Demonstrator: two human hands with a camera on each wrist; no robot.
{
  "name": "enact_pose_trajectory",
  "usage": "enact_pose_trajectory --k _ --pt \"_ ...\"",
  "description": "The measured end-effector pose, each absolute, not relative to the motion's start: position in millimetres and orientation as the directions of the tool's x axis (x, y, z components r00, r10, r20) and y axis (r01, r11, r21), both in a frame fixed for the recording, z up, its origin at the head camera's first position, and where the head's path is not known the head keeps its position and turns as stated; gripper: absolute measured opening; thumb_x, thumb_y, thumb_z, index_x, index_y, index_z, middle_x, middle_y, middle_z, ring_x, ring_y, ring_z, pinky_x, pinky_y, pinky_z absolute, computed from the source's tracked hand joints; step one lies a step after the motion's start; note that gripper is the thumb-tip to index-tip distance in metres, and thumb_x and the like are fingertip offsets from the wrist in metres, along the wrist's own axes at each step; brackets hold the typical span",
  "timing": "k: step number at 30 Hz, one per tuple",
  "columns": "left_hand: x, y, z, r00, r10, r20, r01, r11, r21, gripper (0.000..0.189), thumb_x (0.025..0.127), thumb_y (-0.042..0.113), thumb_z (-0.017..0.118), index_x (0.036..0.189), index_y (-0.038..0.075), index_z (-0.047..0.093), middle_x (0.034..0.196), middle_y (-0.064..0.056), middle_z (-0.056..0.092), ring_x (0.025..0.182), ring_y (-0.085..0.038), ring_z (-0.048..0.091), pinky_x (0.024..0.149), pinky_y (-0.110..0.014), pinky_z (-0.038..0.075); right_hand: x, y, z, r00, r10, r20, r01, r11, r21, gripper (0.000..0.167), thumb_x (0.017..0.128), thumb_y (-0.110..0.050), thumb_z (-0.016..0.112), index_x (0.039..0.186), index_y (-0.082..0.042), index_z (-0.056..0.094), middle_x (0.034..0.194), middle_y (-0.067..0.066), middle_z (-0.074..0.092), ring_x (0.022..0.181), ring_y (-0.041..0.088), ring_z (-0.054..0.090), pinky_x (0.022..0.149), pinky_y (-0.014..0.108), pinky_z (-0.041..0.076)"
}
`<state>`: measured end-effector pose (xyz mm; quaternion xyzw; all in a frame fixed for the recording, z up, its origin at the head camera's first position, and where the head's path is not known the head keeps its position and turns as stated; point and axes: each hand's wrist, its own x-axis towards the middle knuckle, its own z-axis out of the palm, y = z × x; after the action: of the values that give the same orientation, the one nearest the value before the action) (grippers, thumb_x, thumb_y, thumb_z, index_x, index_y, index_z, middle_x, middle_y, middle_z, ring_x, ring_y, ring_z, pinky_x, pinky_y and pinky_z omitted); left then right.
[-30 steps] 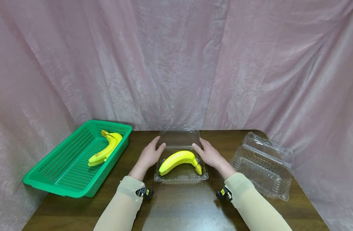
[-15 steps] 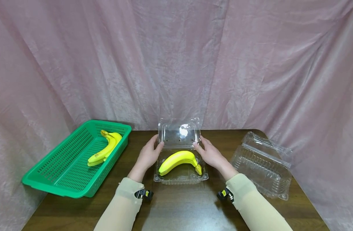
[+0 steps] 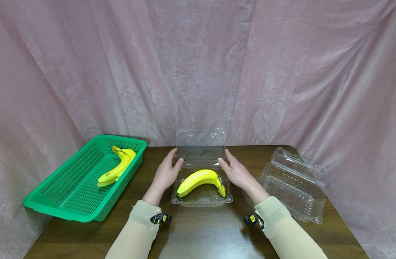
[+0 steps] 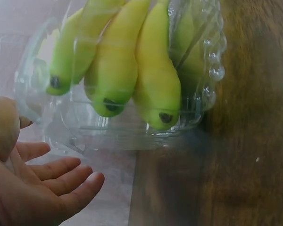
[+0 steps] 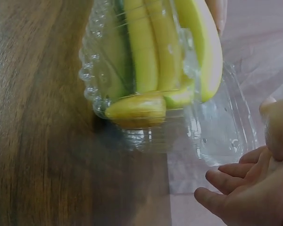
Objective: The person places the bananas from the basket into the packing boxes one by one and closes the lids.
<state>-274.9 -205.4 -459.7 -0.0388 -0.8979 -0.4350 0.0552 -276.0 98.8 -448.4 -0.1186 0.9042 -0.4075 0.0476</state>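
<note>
Got left hand [image 3: 165, 172] and right hand [image 3: 239, 173] just beside the raised lid [image 3: 201, 149], with fingers loosely extended and wrapped round nothing. Can't tell from the head view if touching the lid. Probably dealing with a super light, springy clear plastic clamshell [image 3: 202, 204], slick and easy to crease. Would pinch the lid gently by both side edges near the free rim, not the thin flat panel. Sitting at lower centre of the frame, see-through and shiny, with a scalloped rim. Holding a yellow banana bunch [image 3: 199, 180], with greenish, dark-ended tips at left and stem at right.
</note>
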Motion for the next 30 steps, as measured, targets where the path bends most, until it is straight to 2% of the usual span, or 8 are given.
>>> enact_pose_trajectory --k 8,17,30 --pt "-270 -204 -454 -0.989 0.010 0.150 0.126 0.599 0.791 0.070 0.116 0.038 0.059 0.174 0.013 0.030 0.166 -0.024 0.049 0.151 -0.045 0.049 0.120 -0.065 0.042 -272 100 -441 -0.966 -0.250 0.071 -0.215 0.613 -0.760 0.090 0.115 -0.063 0.042 0.178 -0.008 0.009 0.181 0.021 0.022 0.163 0.042 0.028 0.131 0.061 0.022" --pt "-265 -202 -452 -0.990 0.024 0.141 0.129 0.568 0.813 0.076 0.116 0.041 0.060 0.177 0.016 0.022 0.170 -0.025 0.043 0.154 -0.043 0.047 0.121 -0.061 0.042 -264 101 -434 -0.971 -0.214 0.108 -0.217 0.589 -0.778 0.092 0.113 -0.067 0.047 0.180 -0.019 0.006 0.181 0.012 0.028 0.159 0.037 0.041 0.127 0.063 0.031" --pt "-254 -205 -447 -0.984 0.041 0.172 0.167 0.548 0.819 0.080 0.116 0.036 0.062 0.178 0.016 0.015 0.171 -0.025 0.041 0.158 -0.039 0.042 0.121 -0.060 0.042 -252 104 -431 -0.958 -0.229 0.173 -0.275 0.560 -0.781 0.088 0.115 -0.057 0.051 0.179 -0.013 0.008 0.179 0.012 0.033 0.158 0.037 0.043 0.126 0.059 0.035"
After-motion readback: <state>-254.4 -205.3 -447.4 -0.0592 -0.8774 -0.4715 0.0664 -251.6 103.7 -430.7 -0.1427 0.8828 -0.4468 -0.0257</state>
